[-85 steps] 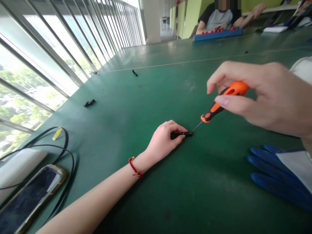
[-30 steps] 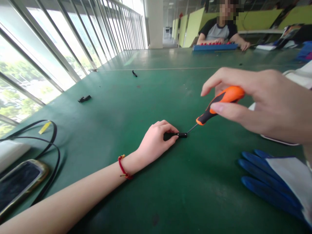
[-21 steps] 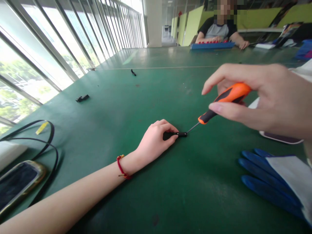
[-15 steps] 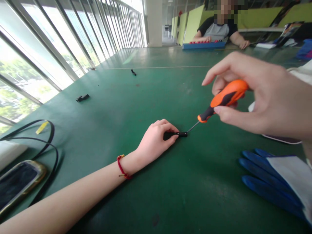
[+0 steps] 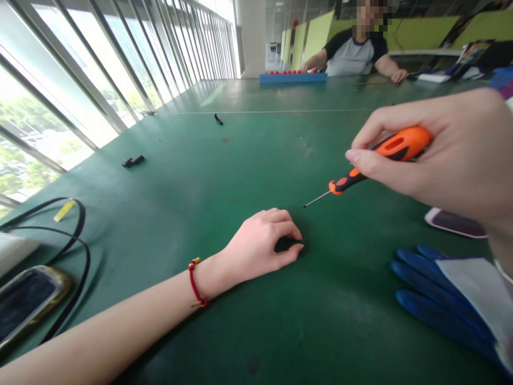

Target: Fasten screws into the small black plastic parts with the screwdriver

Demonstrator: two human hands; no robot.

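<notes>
My right hand (image 5: 436,155) is closed round the orange and black handle of a screwdriver (image 5: 403,144). Its thin shaft slants down to the left, and the tip is in the air just above and beyond my left fingertips, touching nothing that I can see. My left hand (image 5: 266,238), with a red cord bracelet (image 5: 195,283) at the wrist, rests on the green table (image 5: 340,321). Its fingers are curled, thumb and forefinger tips close together. A tiny dark bit shows at the far knuckles; whatever lies under the hand is hidden.
Two small black parts (image 5: 133,161) lie at the far left. Blue and white gloves (image 5: 444,294) and a phone (image 5: 457,222) are on the right. Black cable (image 5: 82,224) and a yellow-edged handheld device (image 5: 32,299) sit left. Across the table, a person touches a blue rack (image 5: 292,78).
The screwdriver tip has lifted off the black part, and my right fingers have closed on the handle. The black part is out of sight at my left hand. Across the table, the blue rack slid left.
</notes>
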